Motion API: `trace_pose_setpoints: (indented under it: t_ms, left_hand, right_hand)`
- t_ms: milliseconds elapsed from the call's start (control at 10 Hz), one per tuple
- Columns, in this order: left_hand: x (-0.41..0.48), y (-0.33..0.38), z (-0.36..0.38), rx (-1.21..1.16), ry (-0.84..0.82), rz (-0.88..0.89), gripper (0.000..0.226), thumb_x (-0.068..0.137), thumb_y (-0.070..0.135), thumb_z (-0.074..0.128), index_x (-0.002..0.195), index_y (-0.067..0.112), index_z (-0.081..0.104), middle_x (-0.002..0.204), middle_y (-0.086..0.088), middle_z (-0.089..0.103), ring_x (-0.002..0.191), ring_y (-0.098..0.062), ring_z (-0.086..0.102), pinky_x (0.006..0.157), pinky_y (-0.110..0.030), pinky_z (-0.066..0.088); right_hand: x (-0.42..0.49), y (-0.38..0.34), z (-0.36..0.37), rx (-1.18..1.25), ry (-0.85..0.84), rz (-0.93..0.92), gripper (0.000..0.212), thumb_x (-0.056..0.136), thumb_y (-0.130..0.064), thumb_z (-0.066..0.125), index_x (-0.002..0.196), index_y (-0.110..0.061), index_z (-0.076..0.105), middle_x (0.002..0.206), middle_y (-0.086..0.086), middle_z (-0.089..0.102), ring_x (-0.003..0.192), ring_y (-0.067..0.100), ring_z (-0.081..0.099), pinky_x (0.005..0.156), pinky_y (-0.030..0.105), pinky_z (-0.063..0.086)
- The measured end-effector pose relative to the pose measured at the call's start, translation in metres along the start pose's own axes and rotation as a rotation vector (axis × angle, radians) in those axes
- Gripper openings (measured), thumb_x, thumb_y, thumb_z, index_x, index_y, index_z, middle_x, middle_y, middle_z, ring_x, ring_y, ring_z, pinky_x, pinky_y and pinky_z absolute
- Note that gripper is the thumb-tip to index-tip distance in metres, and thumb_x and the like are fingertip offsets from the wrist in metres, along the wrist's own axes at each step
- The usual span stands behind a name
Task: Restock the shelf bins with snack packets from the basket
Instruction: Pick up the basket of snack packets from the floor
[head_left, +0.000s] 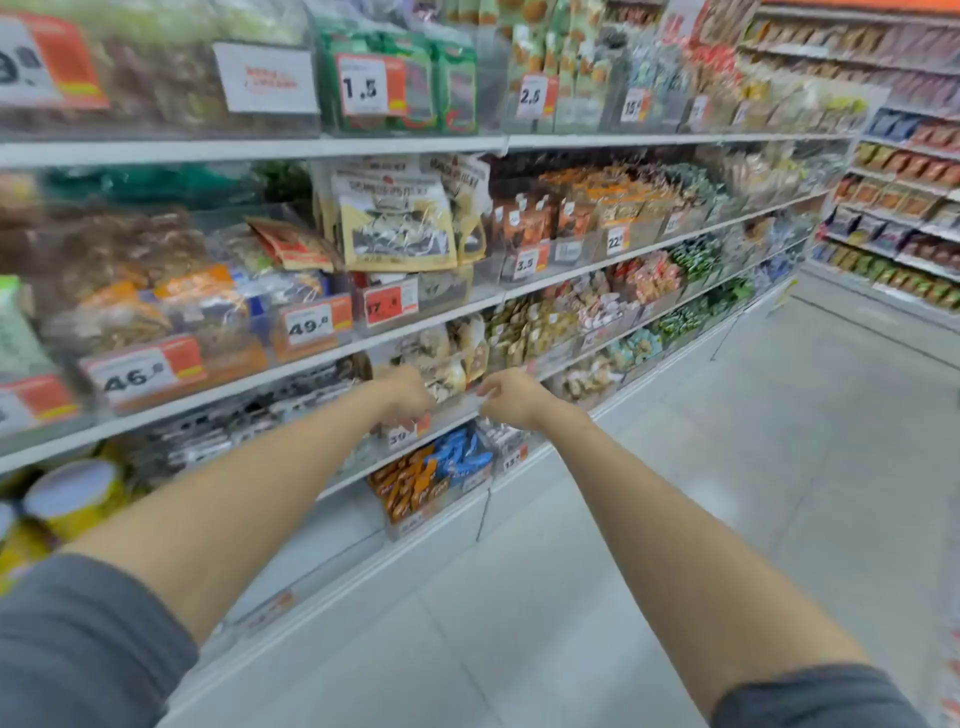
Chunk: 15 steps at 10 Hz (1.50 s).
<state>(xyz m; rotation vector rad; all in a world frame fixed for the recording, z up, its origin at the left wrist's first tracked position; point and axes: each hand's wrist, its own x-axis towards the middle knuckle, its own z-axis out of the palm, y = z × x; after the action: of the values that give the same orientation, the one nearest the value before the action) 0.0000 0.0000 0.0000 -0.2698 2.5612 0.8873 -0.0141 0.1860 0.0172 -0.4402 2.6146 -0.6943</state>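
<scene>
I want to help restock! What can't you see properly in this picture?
Head view:
Basket: outside the frame.
Left hand: fingers curled away, blurred; grip unclear.
Right hand: blurred; grip unclear.
Price tag: partly covered by left hand.
Packet names: motion blur.

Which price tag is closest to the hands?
The 59 tag, just under the left hand. The 46 tag and the 17 tag sit one shelf higher, farther from both hands.

Orange and blue packets (434, 475), white shelves (649, 252), grey sleeves (78, 639), orange-white price tags (390, 306).
</scene>
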Motion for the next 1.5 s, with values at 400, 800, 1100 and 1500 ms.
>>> trace_pose_setpoints:
  t_ms: [400,800,1100,1500]
  left_hand:
    - [-0.092,-0.225,0.088,-0.49,-0.035,-0.458,0.01,0.095,0.02,0.053,0.096,0.011,0.056,0.076,-0.002,0.064,0.054,-0.01,0.062,0.059,-0.022,0.046]
    - [-0.375,-0.39,0.183,-1.353,0.664,-0.957,0.014,0.097,0.02,0.052,0.098,0.011,0.062,0.092,-0.007,0.067,0.073,-0.016,0.063,0.07,-0.025,0.051]
    - [-0.594,-0.486,0.29,-1.77,1.134,-1.195,0.019,0.097,0.02,0.048,0.104,0.007,0.061,0.092,-0.006,0.068,0.078,-0.017,0.064,0.07,-0.026,0.051]
    - [-0.791,-0.613,0.314,-1.893,1.367,-1.303,0.023,0.094,0.017,0.049,0.111,0.005,0.06,0.094,-0.007,0.068,0.079,-0.018,0.065,0.078,-0.029,0.053]
  right_hand:
    - [0.011,-0.07,0.229,-0.272,-0.483,-0.102,0.014,0.094,-0.01,0.053,0.083,-0.018,0.055,0.083,0.003,0.056,0.079,0.017,0.053,0.076,0.025,0.042]
    - [-0.112,-0.231,0.46,-0.315,-1.072,-0.422,0.012,0.093,-0.013,0.052,0.099,-0.009,0.061,0.089,0.007,0.06,0.074,0.021,0.058,0.06,0.024,0.04]
    - [-0.288,-0.341,0.624,-0.604,-1.31,-0.714,0.01,0.094,-0.009,0.049,0.096,-0.01,0.058,0.085,0.008,0.056,0.065,0.019,0.052,0.057,0.023,0.035]
    - [-0.44,-0.502,0.788,-0.542,-1.304,-0.972,0.019,0.092,-0.006,0.05,0.1,-0.007,0.066,0.093,0.008,0.062,0.078,0.021,0.058,0.065,0.026,0.044]
